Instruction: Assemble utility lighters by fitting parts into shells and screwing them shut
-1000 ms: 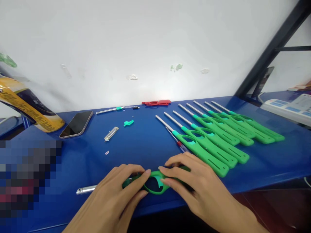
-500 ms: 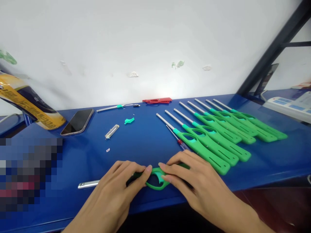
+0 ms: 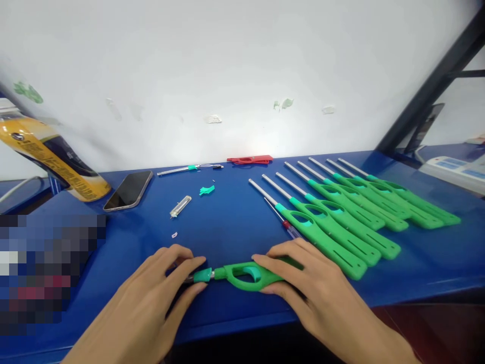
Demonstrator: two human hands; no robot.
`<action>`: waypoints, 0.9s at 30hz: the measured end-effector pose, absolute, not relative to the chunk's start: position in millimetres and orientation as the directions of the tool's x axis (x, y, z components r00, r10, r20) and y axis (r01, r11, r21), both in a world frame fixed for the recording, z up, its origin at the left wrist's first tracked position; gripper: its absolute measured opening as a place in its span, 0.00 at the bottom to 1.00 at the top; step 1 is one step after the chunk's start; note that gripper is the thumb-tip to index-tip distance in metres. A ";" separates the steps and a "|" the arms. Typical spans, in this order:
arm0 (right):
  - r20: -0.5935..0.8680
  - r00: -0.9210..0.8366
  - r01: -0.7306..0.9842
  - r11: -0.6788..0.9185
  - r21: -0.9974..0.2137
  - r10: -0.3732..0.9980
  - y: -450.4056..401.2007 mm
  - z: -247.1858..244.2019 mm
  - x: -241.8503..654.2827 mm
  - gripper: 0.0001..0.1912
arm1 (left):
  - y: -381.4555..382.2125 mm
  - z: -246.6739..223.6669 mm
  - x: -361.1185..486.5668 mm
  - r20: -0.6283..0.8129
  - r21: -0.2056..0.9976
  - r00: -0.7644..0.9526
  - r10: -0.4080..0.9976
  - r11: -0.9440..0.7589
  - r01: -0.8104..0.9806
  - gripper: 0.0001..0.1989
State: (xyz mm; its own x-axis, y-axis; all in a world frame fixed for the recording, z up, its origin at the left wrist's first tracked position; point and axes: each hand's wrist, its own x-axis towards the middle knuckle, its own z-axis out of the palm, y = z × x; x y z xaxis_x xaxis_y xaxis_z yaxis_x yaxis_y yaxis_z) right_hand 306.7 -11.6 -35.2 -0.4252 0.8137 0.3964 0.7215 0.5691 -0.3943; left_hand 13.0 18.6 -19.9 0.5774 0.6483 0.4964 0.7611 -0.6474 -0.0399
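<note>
Far left: yellow bottle [image 3: 64,159] tilted, phone [image 3: 129,190] flat beside it, probably just parked out of the way. Left hand [image 3: 147,293] next: thumb and index pinch around the stem end by the teal collar [image 3: 202,275]; hand hides the rest of the stem. Past the fingers: white chip [image 3: 174,235], clear tube [image 3: 181,207], a loose metal rod [image 3: 178,171] with thin wires, teal scrap [image 3: 206,190]. Looks like spare bits, spread so each can be picked out.

Front centre: green handle [image 3: 246,278] lies crosswise near the table [image 3: 227,227] edge, short metal gap between it and the collar. Red handle [image 3: 250,160] by the wall. Thin tool [image 3: 286,225] lies within reach. Right hand [image 3: 310,283] grips the handle's back half, likely steadying it against the left's pinch. Right: green lighters [image 3: 333,247] rowed, rods all pointing away, presumably for tidiness.
</note>
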 end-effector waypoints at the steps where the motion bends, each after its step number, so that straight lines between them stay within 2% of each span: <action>1: 0.403 -0.431 0.718 0.577 -0.389 0.808 -11.4 -35.1 306.8 0.17 | 19.1 -19.0 12.7 0.493 -0.022 0.592 0.638 -0.671 0.741 0.18; 7: 0.484 -0.423 0.721 0.608 -0.332 0.766 -12.7 -35.7 307.3 0.15 | 15.3 -24.7 23.5 0.443 -0.010 0.639 0.629 -0.709 0.705 0.15; 11: 0.565 -0.409 0.709 0.639 -0.297 0.716 -14.9 -34.8 308.7 0.12 | 11.1 -34.1 22.1 0.466 0.010 0.662 0.587 -0.752 0.659 0.18; 16: 0.604 -0.383 0.660 0.664 -0.351 0.700 -15.2 -30.8 311.2 0.10 | 9.5 -37.3 17.5 0.495 -0.085 0.704 0.509 -0.778 0.622 0.31; 19: 0.620 -0.382 0.631 0.684 -0.367 0.685 -15.0 -29.0 312.1 0.09 | 7.7 -35.7 20.1 0.514 -0.128 0.728 0.453 -0.799 0.587 0.30; 24: 0.670 -0.411 0.609 0.733 -0.303 0.618 -14.7 -27.2 311.8 0.09 | 7.0 -31.3 25.3 0.495 -0.157 0.753 0.433 -0.808 0.568 0.31; 27: 0.654 -0.397 0.619 0.714 -0.328 0.645 -14.2 -26.3 309.7 0.10 | 9.2 -27.9 24.9 0.490 -0.145 0.757 0.432 -0.816 0.560 0.30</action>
